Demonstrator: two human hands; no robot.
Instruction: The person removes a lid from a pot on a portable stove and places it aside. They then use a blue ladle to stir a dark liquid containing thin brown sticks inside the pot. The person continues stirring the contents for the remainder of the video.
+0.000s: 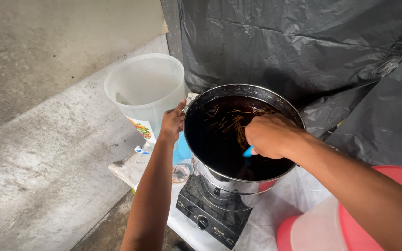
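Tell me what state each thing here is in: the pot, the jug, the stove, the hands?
Steel pot: upright on the stove, filled with dark liquid with thin strands floating.
Plastic jug: upright, lidless, looks empty.
Stove: under the pot; on or off cannot be told.
Left hand: gripping the pot's rim.
Right hand: closed on a blue handle over the liquid.
Red tub: covered by a cloudy lid.

- The left hand (172,123) grips the rim of a steel pot (238,183) at its left side.
- The right hand (270,135) is closed around a blue handle (248,151) over the dark liquid (219,144), where thin strands float.
- The pot sits on a black stove (210,218).
- A translucent plastic jug (146,90) stands just left of the pot.
- A pink-lidded container (340,223) sits at the lower right.
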